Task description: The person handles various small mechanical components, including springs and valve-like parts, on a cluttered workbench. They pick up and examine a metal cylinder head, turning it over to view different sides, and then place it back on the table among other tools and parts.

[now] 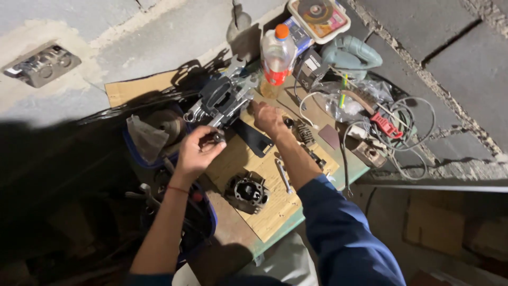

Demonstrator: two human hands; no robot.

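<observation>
Left hand [198, 151] pinches a small metal part [217, 137] above the desk [264, 212]; right hand [269, 119], fingers loosely curled and empty, reaches toward wrenches [222, 100]. Part likely rigid, light, slippery; best gripped at its sides.

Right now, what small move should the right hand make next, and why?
Probably close the right hand on something in the tool pile: its fingers reach there, apparently empty, while the left hand holds a small dark part.

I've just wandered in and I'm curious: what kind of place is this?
Probably a small repair workshop: a cluttered workbench against a rough block wall carries wrenches, a metal engine part and a power tool.
</observation>
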